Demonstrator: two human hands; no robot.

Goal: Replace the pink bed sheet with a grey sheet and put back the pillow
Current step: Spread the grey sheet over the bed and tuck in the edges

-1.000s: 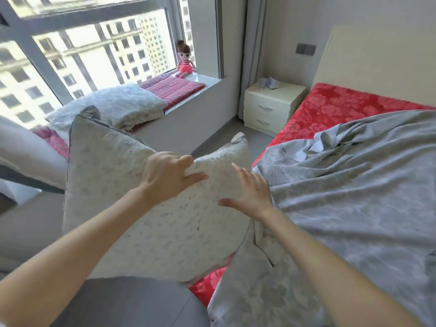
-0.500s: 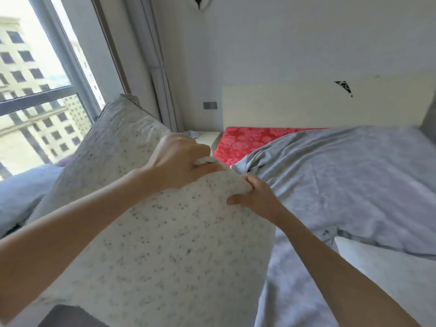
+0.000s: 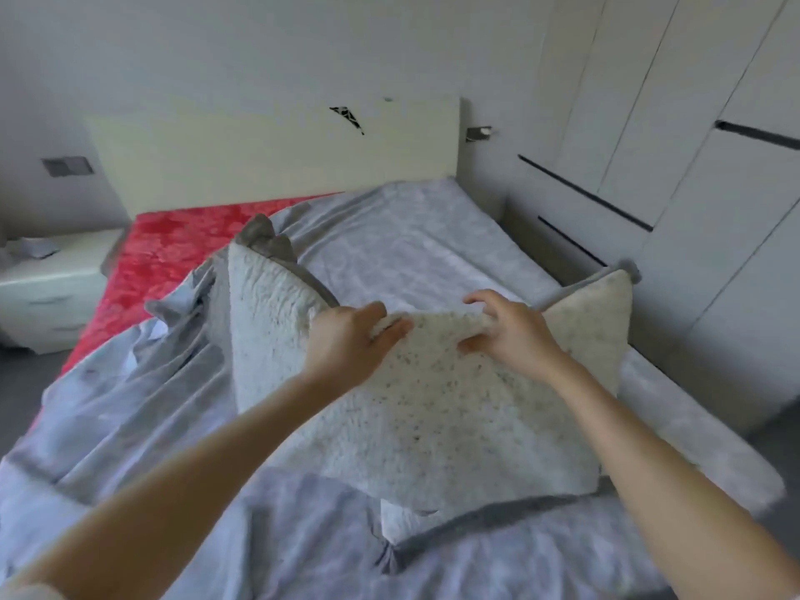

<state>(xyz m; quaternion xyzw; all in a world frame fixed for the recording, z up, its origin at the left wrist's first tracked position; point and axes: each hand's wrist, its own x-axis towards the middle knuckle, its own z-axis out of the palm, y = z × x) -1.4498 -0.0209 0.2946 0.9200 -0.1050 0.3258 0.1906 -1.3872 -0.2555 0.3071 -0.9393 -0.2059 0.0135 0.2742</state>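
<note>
A grey sheet (image 3: 389, 253) covers most of the bed; above it the pillow (image 3: 411, 417) hangs, left hand (image 3: 346, 344) and right hand (image 3: 515, 335) both gripping its top edge.

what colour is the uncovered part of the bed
Red with a faint floral pattern: the uncovered bed strip, seen in the head view.

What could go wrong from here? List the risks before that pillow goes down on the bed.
1. The grey sheet lies rumpled and leaves the red floral surface bare near the headboard; dropping the pillow now would likely pin those folds.
2. The left hand and right hand pinch only the pillow's top edge, so it could slip or swing.
</note>
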